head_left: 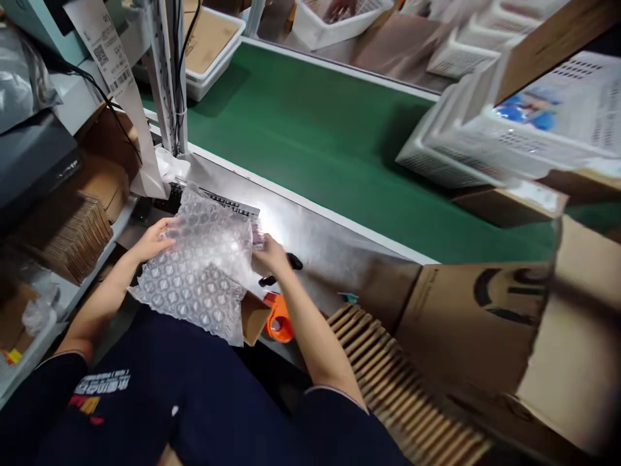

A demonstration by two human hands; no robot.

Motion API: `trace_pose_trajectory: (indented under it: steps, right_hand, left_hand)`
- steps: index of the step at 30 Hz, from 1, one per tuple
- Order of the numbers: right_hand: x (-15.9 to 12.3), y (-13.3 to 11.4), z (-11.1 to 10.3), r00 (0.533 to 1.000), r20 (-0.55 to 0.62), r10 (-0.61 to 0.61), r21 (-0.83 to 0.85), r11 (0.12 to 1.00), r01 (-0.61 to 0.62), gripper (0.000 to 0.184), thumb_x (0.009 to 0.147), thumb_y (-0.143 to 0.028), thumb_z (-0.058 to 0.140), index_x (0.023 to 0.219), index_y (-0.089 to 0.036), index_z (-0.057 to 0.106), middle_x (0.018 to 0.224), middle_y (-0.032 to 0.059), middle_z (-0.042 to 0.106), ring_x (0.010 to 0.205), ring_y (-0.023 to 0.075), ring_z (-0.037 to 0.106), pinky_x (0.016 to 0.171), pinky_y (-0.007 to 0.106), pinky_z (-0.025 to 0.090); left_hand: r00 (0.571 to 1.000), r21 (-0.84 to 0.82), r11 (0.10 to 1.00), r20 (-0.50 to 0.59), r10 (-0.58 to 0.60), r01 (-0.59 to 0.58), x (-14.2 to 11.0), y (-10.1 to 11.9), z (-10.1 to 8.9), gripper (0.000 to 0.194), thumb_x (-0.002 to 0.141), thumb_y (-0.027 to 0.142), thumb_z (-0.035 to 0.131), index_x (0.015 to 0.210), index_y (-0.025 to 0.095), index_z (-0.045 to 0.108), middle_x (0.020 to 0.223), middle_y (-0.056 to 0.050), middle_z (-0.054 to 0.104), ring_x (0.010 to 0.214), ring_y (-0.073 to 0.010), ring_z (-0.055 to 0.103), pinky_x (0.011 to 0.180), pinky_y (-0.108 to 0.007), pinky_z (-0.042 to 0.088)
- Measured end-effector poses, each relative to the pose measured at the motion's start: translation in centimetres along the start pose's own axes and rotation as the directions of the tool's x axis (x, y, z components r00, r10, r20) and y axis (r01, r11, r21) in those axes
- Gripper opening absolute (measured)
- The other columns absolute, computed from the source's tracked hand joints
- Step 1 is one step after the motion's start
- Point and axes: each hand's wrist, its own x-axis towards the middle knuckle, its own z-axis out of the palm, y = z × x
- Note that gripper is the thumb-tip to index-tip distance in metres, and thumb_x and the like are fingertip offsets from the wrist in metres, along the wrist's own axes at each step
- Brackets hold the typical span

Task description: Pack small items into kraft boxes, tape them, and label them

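A sheet of bubble wrap spreads in front of my body, its lower part over an open cardboard box whose corner sticks out at the right. My left hand is closed on the sheet's left edge, with thumb and fingers bent. At its right edge, my right hand is closed around a small, clear, pinkish packet; the fingertips are partly hidden. A keyboard lies just behind the bubble wrap. Below my right wrist is an orange tape dispenser.
A green conveyor belt runs behind the metal bench. White baskets stand on its right. A large carton and a row of cardboard pieces are at my right. A label strip hangs by a metal post.
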Motion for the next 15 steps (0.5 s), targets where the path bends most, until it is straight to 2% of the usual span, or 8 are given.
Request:
trace_pose_trajectory:
  steps: [2, 4, 5, 7, 9, 11, 13, 15]
  right_hand:
    - [-2.3, -0.1, -4.0, 0.993, -0.112, 0.034, 0.075, 0.997, -0.025, 0.042, 0.07, -0.047, 0.088, 0.095, -0.026, 0.063, 0.09, 0.0048, 0.076, 0.086, 0.0308, 0.073, 0.082, 0.051, 0.062]
    - [-5.0, -1.9, -7.3, 0.988, -0.151, -0.036, 0.18, 0.982, 0.063, 0.055, 0.07, -0.051, 0.089, 0.111, -0.025, 0.064, 0.108, 0.0086, 0.078, 0.098, 0.0318, 0.075, 0.091, 0.051, 0.061]
    - [-6.2, -3.5, -8.4, 0.988, -0.117, -0.105, 0.214, 0.968, 0.128, 0.058, 0.071, -0.051, 0.089, 0.117, -0.024, 0.065, 0.112, 0.0092, 0.078, 0.101, 0.0311, 0.075, 0.093, 0.049, 0.061]
    - [-7.3, -7.2, -9.1, 0.969, 0.046, -0.241, 0.21, 0.951, 0.227, 0.053, 0.076, -0.049, 0.087, 0.118, -0.024, 0.067, 0.11, 0.0076, 0.078, 0.098, 0.0294, 0.074, 0.089, 0.044, 0.06]
    - [-6.6, -10.1, -8.1, 0.927, 0.225, -0.3, 0.132, 0.952, 0.276, 0.042, 0.076, -0.042, 0.085, 0.11, -0.025, 0.068, 0.101, 0.0043, 0.077, 0.092, 0.0277, 0.072, 0.083, 0.04, 0.058]
    - [-4.9, -11.1, -6.0, 0.901, 0.336, -0.273, 0.026, 0.959, 0.281, 0.037, 0.071, -0.034, 0.087, 0.1, -0.025, 0.066, 0.091, 0.0015, 0.074, 0.085, 0.0268, 0.07, 0.08, 0.038, 0.056]
    - [-3.2, -10.3, -3.5, 0.892, 0.385, -0.235, -0.011, 0.966, 0.259, 0.039, 0.066, -0.03, 0.089, 0.096, -0.025, 0.063, 0.088, 0.0008, 0.073, 0.086, 0.0277, 0.069, 0.08, 0.038, 0.055]
    - [-2.1, -8.5, -1.3, 0.886, 0.393, -0.247, 0.07, 0.969, 0.239, 0.044, 0.066, -0.034, 0.091, 0.1, -0.025, 0.063, 0.099, 0.0024, 0.075, 0.096, 0.03, 0.071, 0.088, 0.041, 0.056]
  left_hand:
    - [0.998, -0.015, 1.0, 0.053, -0.015, 0.016, 1.0, -0.3, 0.6, 0.08, 0.077, 0.046, 0.09, 0.147, 0.023, 0.058, 0.139, -0.017, 0.073, 0.082, -0.0217, 0.079, 0.055, -0.026, 0.061]
    - [0.992, -0.033, 0.998, 0.123, -0.04, 0.045, 2.2, -0.7, 1.7, 0.087, 0.075, 0.049, 0.09, 0.151, 0.023, 0.055, 0.138, -0.017, 0.074, 0.076, -0.0207, 0.078, 0.053, -0.026, 0.059]
    - [0.986, -0.038, 0.998, 0.156, -0.049, 0.056, 2.8, -0.8, 2.3, 0.09, 0.074, 0.05, 0.091, 0.152, 0.023, 0.055, 0.137, -0.016, 0.074, 0.074, -0.0202, 0.077, 0.052, -0.026, 0.059]
    - [0.977, -0.041, 0.998, 0.209, -0.044, 0.054, 4.2, -0.8, 3.4, 0.092, 0.073, 0.051, 0.092, 0.153, 0.023, 0.055, 0.135, -0.015, 0.076, 0.074, -0.0204, 0.077, 0.055, -0.028, 0.06]
    - [0.967, -0.042, 0.999, 0.254, -0.014, 0.026, 5.7, -0.3, 4.3, 0.091, 0.072, 0.049, 0.093, 0.152, 0.023, 0.058, 0.132, -0.013, 0.078, 0.084, -0.0237, 0.079, 0.067, -0.032, 0.064]
    - [0.963, -0.064, 0.998, 0.267, 0.026, -0.009, 6.9, 0.2, 5.0, 0.084, 0.074, 0.052, 0.092, 0.147, 0.023, 0.063, 0.13, -0.011, 0.079, 0.102, -0.0285, 0.08, 0.084, -0.038, 0.066]
    - [0.965, -0.08, 0.997, 0.257, 0.044, -0.024, 7.6, 0.4, 5.6, 0.069, 0.084, 0.063, 0.078, 0.136, 0.02, 0.07, 0.124, -0.009, 0.082, 0.112, -0.0305, 0.078, 0.095, -0.043, 0.066]
    - [0.968, -0.05, 0.998, 0.248, 0.047, -0.036, 7.6, 0.0, 6.3, 0.062, 0.096, 0.069, 0.057, 0.121, 0.016, 0.075, 0.112, -0.009, 0.084, 0.109, -0.0296, 0.078, 0.095, -0.045, 0.066]
